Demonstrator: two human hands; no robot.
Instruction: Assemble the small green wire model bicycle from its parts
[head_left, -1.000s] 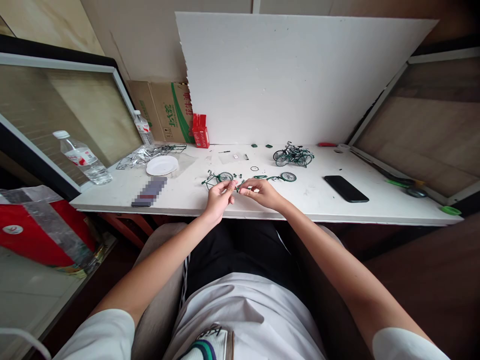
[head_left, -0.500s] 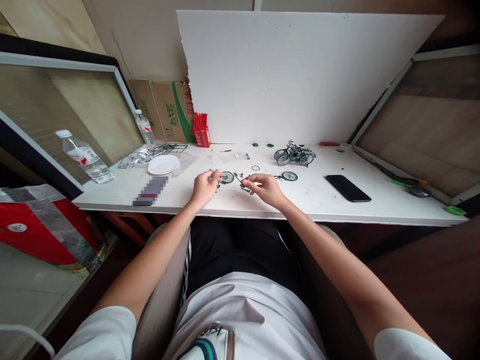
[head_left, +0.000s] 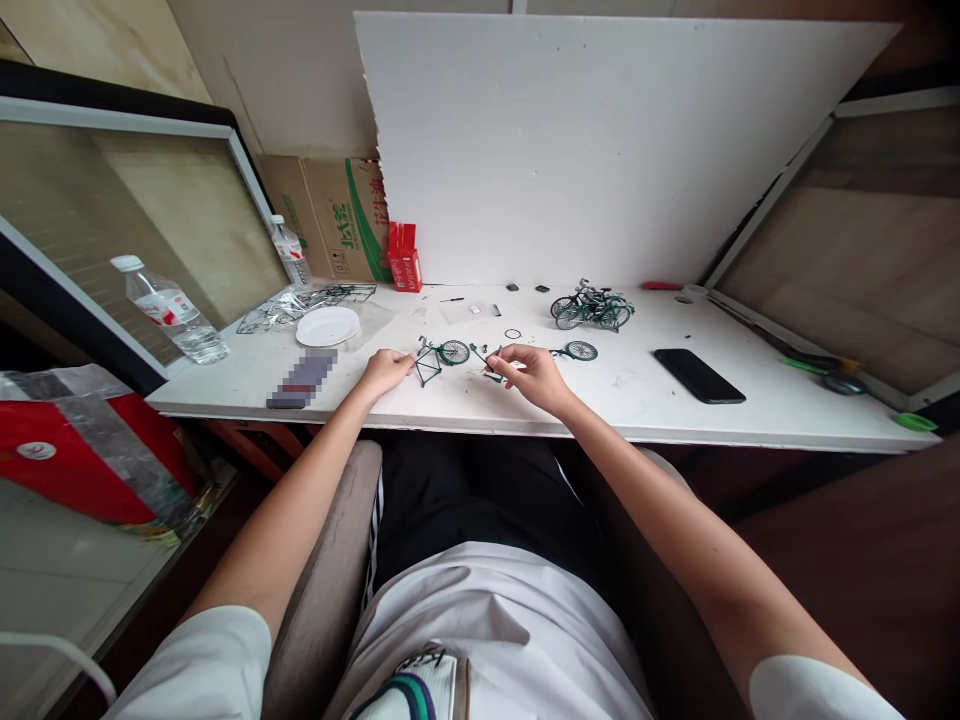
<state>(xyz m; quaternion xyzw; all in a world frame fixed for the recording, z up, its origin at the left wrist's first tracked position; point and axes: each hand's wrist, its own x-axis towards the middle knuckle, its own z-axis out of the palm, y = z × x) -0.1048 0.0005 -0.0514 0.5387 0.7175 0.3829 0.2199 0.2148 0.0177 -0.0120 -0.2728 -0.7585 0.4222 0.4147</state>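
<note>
A small green bicycle frame (head_left: 429, 361) with one wheel (head_left: 454, 352) joined to it is at the middle of the white table. My left hand (head_left: 388, 371) is closed at the left end of this frame, its fingertips touching the edge of it. To the right, my right hand (head_left: 527, 374) pinches a thin dark part, too small to make out fully, beside small green pieces (head_left: 480, 352). Behind the right hand lies another wheel (head_left: 581, 351) on a green part, partly covered by the fingers. A thin ring (head_left: 513, 334) lies further back.
Assembled model bicycles (head_left: 592, 307) stand at the back right, a black phone (head_left: 699, 376) in front of them. Leftward are a white plate (head_left: 328, 326), dark part frames (head_left: 330, 296), a blurred-out packet (head_left: 302, 379) and a bottle (head_left: 171, 312). A red box (head_left: 405, 258) stands behind.
My left hand has moved left and down, uncovering the green frame beside the wheel. My right hand has stayed nearly in place. The view has shifted slightly.
</note>
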